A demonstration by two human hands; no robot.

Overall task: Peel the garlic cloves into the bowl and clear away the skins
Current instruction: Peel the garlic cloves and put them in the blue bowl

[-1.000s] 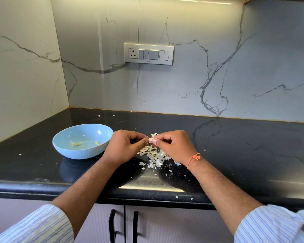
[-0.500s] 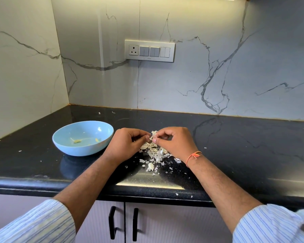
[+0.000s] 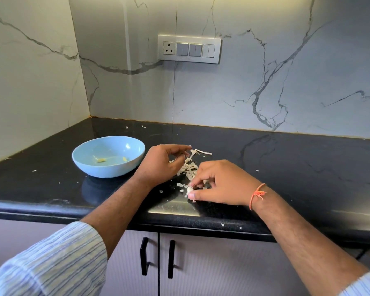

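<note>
A light blue bowl [image 3: 107, 170] stands on the black counter [image 3: 297, 167], left of my hands, with two small yellowish peeled garlic pieces [image 3: 102, 160] inside. A heap of white garlic skins [image 3: 189, 166] lies between my hands. My left hand [image 3: 162, 163] hovers at the heap's left side with fingers loosely curled, and I see nothing held in it. My right hand [image 3: 220, 184] is low at the heap's near edge, thumb and fingertips pinching a small white garlic clove [image 3: 189, 190] against the counter.
Loose skin flakes [image 3: 160, 191] dot the counter around the heap and near its front edge [image 3: 231, 226]. Marble walls close the back and left. A switch panel [image 3: 189, 49] sits on the back wall. Cabinet doors with black handles [image 3: 157, 256] are below.
My hands have separated from their joint pinch above the heap. The right hand dropped toward me and took a piece at the heap's near edge. The left hand loosened and stayed put.
</note>
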